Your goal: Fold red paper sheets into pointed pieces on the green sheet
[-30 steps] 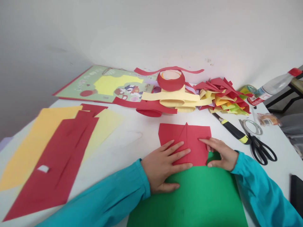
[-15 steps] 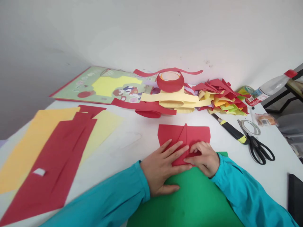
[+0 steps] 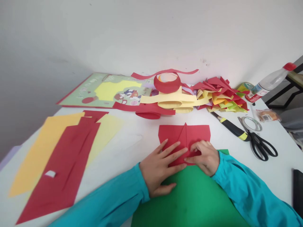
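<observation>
A folded red paper (image 3: 196, 134) lies in front of me, with a crease down its middle and a small peak at its top edge. My left hand (image 3: 161, 168) rests on its left part, palm down and fingers spread. On the right, my right hand (image 3: 206, 157) is closed, thumb and forefinger pinching the paper near the lower end of the crease. What is between those fingertips is partly hidden. Under both hands and the paper's lower edge is a large green sheet (image 3: 189, 201).
At left lie red sheets (image 3: 63, 164), an orange sheet (image 3: 33, 164) and pale yellow paper. Behind are a picture folder (image 3: 82, 97), curled paper strips (image 3: 125, 108) and a folded-paper pile (image 3: 220, 94). To the right are a utility knife (image 3: 233, 129), scissors (image 3: 261, 146), tape (image 3: 252, 124) and a bottle (image 3: 270, 82).
The fingers of my left hand have shifted slightly left on the red paper. My right hand stays at the crease. The camera view has turned a little.
</observation>
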### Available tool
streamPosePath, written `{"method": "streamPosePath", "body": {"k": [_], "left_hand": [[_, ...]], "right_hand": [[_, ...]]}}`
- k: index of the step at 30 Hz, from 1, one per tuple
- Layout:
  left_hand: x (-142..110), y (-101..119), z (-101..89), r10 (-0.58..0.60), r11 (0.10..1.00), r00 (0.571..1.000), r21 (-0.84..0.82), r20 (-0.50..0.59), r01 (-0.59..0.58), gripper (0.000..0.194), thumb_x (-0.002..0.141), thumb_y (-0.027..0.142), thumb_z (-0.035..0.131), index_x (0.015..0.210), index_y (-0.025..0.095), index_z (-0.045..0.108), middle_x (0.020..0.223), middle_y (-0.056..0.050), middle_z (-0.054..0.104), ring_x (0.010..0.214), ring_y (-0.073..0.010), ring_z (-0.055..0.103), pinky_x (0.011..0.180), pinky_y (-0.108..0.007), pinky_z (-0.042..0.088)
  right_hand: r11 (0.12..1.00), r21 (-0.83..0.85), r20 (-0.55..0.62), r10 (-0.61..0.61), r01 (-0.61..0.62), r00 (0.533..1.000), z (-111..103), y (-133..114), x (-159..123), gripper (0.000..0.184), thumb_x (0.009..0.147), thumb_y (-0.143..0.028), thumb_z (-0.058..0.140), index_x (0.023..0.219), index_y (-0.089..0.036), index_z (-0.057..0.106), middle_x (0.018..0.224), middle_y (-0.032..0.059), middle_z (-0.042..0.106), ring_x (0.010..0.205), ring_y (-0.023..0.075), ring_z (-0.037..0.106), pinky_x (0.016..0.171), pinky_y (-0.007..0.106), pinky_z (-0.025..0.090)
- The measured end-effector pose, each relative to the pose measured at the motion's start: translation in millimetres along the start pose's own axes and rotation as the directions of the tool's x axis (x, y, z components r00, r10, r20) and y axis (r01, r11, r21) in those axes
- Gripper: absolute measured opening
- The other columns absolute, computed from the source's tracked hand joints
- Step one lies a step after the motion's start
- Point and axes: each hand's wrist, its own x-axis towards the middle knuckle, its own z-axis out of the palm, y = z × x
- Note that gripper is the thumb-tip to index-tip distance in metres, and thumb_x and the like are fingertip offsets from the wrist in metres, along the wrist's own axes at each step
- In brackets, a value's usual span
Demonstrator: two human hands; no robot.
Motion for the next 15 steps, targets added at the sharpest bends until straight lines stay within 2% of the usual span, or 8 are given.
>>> {"method": "streamPosePath", "body": {"k": [7,15], "left_hand": [[-6.3,-7.8,-10.1,-0.007,0.995,1.0,-0.097,-0.022,0.004,0.048,0.067,0.019,0.056,0.114,0.027,0.058,0.146,-0.007,0.032,0.136,-0.0322,0.021,0.106,-0.061,0.014],[-19.3,-12.1,-14.0,-0.019,0.989,0.997,-0.147,-0.075,0.007,0.039,0.071,0.016,0.053,0.108,0.023,0.062,0.143,-0.011,0.036,0.134,-0.0309,0.026,0.106,-0.06,0.017]], "right_hand": [[0.999,0.03,-0.021,-0.01,0.011,1.0,0.7,-0.2,-0.7,0.03,0.086,-0.02,0.046,0.107,-0.032,0.064,0.096,0.0048,0.051,0.08,0.0174,0.043,0.066,0.032,0.031],[1.0,0.015,-0.013,-0.017,0.018,1.0,-0.8,-1.6,-0.7,0.033,0.083,-0.019,0.046,0.108,-0.03,0.064,0.098,0.0064,0.051,0.083,0.019,0.046,0.068,0.034,0.035]]}}
